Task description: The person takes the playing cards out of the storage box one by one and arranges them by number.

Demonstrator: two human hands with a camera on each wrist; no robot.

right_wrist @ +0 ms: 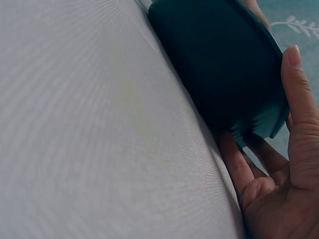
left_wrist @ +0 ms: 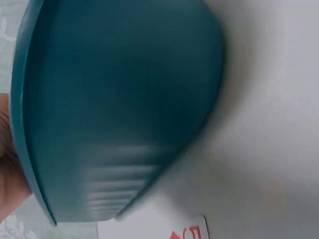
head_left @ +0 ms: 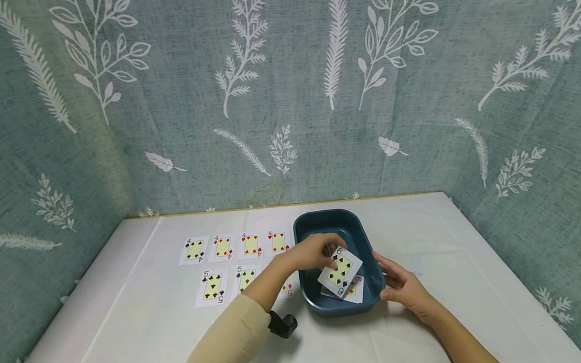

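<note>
In the head view my left hand (head_left: pixel 319 251) pinches a playing card with black spades (head_left: pixel 340 273), face up and tilted, over the dark teal bin (head_left: pixel 327 216). Beneath it another card with red pips (head_left: pixel 354 292) lies on the bin's floor, partly covered. My right hand (head_left: pixel 403 284) holds the bin at its near right side. From the right wrist, the thumb (right_wrist: pixel 299 89) is up by the rim and the fingers are bent against the lower wall. The left wrist view is mostly filled by the bin's outer wall (left_wrist: pixel 119 99), and the card is hidden there.
Left of the bin, face-up cards lie in two rows on a white cloth: several fours (head_left: pixel 222 248) behind, fives (head_left: pixel 212 287) in front. My left forearm (head_left: pixel 267 281) partly covers a red five (head_left: pixel 288 287). A patterned curtain (head_left: pixel 287 96) stands behind the table.
</note>
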